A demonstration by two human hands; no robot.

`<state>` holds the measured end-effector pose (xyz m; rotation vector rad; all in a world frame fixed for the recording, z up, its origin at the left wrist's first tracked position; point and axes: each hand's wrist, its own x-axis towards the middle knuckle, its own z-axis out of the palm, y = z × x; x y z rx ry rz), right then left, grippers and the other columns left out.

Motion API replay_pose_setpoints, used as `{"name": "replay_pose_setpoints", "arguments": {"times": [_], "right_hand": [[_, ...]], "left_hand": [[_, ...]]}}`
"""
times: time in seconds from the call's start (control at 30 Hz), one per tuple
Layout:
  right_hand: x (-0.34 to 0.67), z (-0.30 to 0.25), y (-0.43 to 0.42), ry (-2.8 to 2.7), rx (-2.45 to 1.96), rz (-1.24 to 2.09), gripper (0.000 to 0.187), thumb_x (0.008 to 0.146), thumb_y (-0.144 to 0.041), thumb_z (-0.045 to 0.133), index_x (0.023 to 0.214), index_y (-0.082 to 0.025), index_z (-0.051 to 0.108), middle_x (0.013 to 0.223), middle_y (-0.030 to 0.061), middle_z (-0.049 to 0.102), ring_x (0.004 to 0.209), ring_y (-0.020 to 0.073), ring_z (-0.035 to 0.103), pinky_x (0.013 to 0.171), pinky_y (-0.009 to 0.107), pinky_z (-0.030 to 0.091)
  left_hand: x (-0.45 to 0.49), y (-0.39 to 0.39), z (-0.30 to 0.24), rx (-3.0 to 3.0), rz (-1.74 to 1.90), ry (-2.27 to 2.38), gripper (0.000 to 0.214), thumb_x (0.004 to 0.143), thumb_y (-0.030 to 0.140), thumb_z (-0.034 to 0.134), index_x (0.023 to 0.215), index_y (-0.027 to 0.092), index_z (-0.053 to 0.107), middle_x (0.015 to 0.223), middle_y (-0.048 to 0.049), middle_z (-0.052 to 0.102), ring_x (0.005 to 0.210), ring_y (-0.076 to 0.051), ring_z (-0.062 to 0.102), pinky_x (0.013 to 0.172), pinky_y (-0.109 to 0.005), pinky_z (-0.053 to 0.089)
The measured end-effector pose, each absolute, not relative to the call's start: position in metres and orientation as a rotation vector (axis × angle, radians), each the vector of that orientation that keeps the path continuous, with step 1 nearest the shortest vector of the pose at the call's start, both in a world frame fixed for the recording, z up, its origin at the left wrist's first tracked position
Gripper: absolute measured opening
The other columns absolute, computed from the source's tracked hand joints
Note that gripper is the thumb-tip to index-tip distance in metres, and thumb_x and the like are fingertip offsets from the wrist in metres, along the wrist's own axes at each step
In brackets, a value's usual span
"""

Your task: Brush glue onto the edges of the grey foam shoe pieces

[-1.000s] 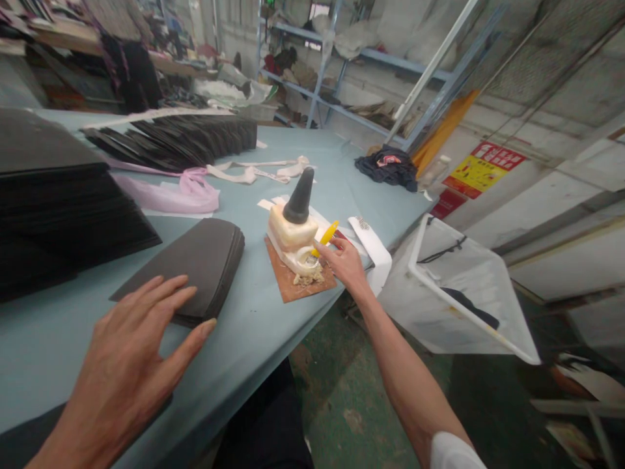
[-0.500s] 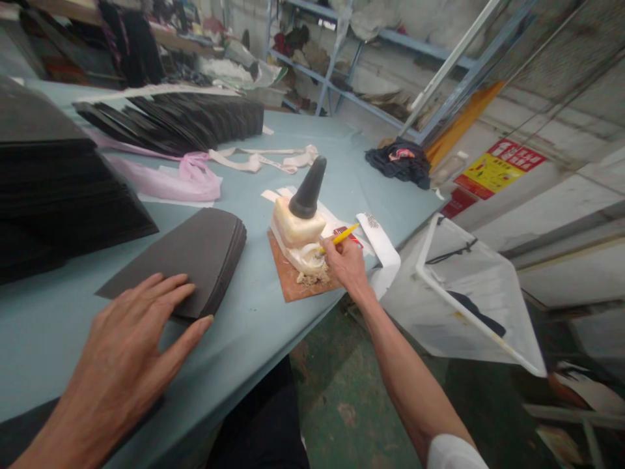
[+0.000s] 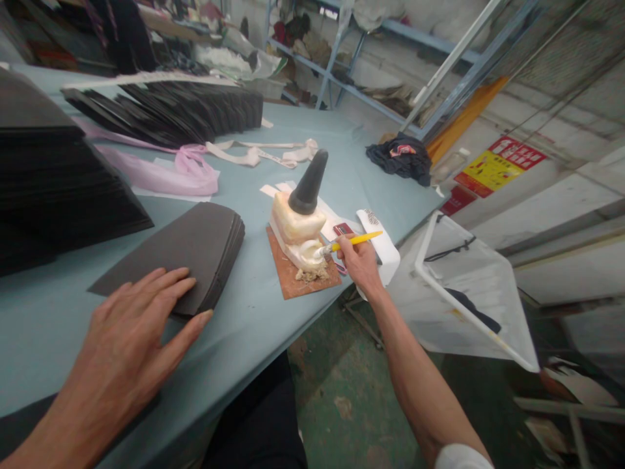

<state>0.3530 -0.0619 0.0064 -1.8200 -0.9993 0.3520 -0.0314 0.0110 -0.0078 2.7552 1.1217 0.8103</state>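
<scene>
My left hand (image 3: 141, 326) lies with fingers stretched over the near edge of a stack of dark grey sheets (image 3: 200, 241), the thumb apart along its side. Pinched in my right hand (image 3: 360, 264) is a brush with a yellow handle (image 3: 359, 239). Its bristle end sits at the opening of a pale, glue-crusted container (image 3: 295, 225). A black cone (image 3: 308, 185) stands on top of that container. Beneath it is a brown board (image 3: 288, 280), with dried crumbly residue (image 3: 312, 270) near the opening.
Tall dark stacks (image 3: 53, 189) stand at left, and a fanned row of black sheets (image 3: 170, 111) lies behind. Pink cloth (image 3: 170, 172), a white strap (image 3: 258, 155) and dark fabric (image 3: 400, 159) are on the blue-covered table (image 3: 263, 339). A white bin (image 3: 469, 306) stands off its right edge.
My right hand has moved a little to the right, and the brush now lies flatter, its bristle end showing at the container's opening. My left hand stays on the stack.
</scene>
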Motion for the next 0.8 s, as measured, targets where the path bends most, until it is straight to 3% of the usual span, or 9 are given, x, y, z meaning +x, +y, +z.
{"name": "replay_pose_setpoints", "arguments": {"times": [0.5, 0.63, 0.8], "right_hand": [[0.367, 0.021, -0.076, -0.943, -1.747, 0.377, 0.035, 0.089, -0.055, 0.068, 0.082, -0.021, 0.067, 0.062, -0.0035, 0.059, 0.053, 0.0109, 0.047, 0.051, 0.026, 0.037], [0.364, 0.014, -0.071, -0.853, -1.687, 0.475, 0.045, 0.085, -0.067, 0.069, 0.085, -0.021, 0.066, 0.060, -0.0047, 0.057, 0.049, 0.0092, 0.045, 0.047, 0.024, 0.039], [0.360, -0.005, -0.062, -0.769, -1.671, 0.661, 0.061, 0.070, -0.079, 0.081, 0.077, -0.020, 0.064, 0.061, -0.0018, 0.062, 0.046, 0.0086, 0.049, 0.040, 0.022, 0.037]], "left_hand": [[-0.033, 0.012, -0.011, 2.776, 0.796, 1.116, 0.057, 0.108, 0.057, 0.033, 0.134, 0.019, 0.065, 0.148, -0.0198, 0.069, 0.143, -0.044, 0.060, 0.116, -0.067, 0.047], [-0.033, 0.011, -0.012, 2.726, 0.782, 1.148, 0.058, 0.107, 0.060, 0.033, 0.136, 0.022, 0.064, 0.150, -0.0171, 0.068, 0.146, -0.042, 0.057, 0.119, -0.066, 0.045], [-0.034, 0.010, -0.011, 2.770, 0.793, 1.114, 0.058, 0.108, 0.056, 0.033, 0.135, 0.017, 0.065, 0.148, -0.0205, 0.068, 0.143, -0.046, 0.059, 0.115, -0.069, 0.047]]}}
